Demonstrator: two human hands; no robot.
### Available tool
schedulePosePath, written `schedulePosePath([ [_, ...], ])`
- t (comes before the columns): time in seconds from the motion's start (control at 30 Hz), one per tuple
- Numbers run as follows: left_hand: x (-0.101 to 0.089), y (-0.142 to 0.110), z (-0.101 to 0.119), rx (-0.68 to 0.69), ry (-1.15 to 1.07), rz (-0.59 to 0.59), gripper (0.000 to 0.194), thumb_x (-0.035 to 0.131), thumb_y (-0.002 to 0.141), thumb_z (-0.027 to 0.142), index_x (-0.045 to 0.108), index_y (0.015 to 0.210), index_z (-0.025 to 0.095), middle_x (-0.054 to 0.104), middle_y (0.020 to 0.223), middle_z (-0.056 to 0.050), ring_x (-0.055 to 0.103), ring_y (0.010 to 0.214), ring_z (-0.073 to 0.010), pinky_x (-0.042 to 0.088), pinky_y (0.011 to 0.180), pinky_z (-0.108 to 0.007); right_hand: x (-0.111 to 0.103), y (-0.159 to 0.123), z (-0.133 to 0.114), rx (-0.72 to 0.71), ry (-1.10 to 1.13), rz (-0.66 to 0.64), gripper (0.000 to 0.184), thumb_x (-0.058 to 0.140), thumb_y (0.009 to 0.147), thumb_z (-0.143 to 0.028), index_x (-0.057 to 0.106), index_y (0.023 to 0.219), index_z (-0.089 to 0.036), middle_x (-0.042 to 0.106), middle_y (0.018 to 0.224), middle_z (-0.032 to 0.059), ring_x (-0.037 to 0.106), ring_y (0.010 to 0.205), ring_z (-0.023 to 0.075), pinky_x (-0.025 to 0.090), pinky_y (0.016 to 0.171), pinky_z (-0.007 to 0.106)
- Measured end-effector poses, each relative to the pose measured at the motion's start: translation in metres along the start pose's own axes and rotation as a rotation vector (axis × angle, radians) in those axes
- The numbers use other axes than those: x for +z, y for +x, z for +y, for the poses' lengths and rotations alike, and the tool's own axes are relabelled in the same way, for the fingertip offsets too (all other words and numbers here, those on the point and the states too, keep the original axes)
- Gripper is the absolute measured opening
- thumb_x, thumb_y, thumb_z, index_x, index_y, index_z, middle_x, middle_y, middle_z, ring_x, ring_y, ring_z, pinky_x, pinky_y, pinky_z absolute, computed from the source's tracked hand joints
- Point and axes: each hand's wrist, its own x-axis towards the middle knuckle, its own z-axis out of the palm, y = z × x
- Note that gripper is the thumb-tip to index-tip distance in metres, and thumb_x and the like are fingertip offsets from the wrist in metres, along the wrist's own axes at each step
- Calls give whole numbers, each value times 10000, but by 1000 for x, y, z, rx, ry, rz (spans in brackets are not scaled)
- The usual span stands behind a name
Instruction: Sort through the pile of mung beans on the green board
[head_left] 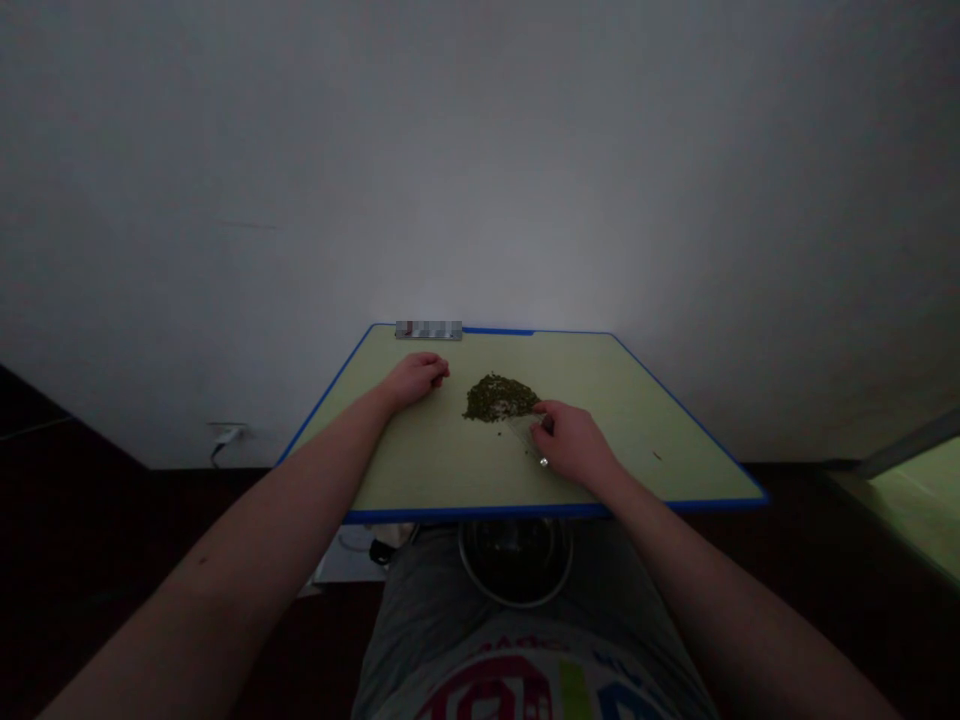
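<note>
A low heap of small dark green bits (495, 398), like dried leaves or seeds, lies on the pale yellow-green table (427, 460). To the left of the heap, my left hand (417, 378) rests on the tabletop with its fingers curled in and nothing visible in them. My right hand (574, 440) is closed at the heap's near right edge. Between its fingers and the heap shows a thin, see-through flat piece (523, 430), gripped by that hand; its exact kind is unclear. A few stray bits lie near it.
A metal bowl (516, 590) sits on my lap under the table's blue front edge (480, 514). A grey strip-shaped object (429, 330) lies at the back left edge, against the wall. A plug (227, 436) is in the wall at left.
</note>
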Motion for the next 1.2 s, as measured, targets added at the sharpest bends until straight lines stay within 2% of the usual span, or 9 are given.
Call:
schedulePosePath([
  [0.3, 0, 1, -2, 26, -9, -7, 267, 453, 720, 385, 553, 683, 141, 452, 497, 27, 387, 442, -73, 305, 456, -208, -7, -8, 24, 101, -48, 47, 279, 477, 751, -232, 610, 990, -174, 647, 710, 27, 557, 638, 143, 346, 599, 238],
  [0.43, 0, 1, -3, 20, -2, 1, 263, 464, 708, 385, 557, 678, 141, 465, 511, 24, 386, 439, -71, 292, 447, -209, -13, -13, 30, 93, -39, 36, 276, 482, 752, -231, 604, 992, -174, 643, 697, 20, 550, 621, 135, 336, 580, 233],
  [0.97, 0, -1, 2, 14, -3, 0, 267, 452, 721, 388, 550, 669, 144, 450, 486, 30, 374, 427, -71, 293, 448, -211, 2, 5, -6, -130, 22, -89, 337, 476, 778, -250, 578, 1089, -170, 651, 808, 51, 565, 716, 150, 364, 656, 244],
  [1.2, 0, 2, -2, 11, 0, 4, 262, 460, 721, 387, 553, 673, 146, 458, 504, 26, 378, 430, -70, 285, 434, -205, 0, 0, 7, -15, 30, -47, 316, 464, 772, -256, 587, 1045, -157, 646, 753, 47, 555, 656, 144, 363, 610, 239],
])
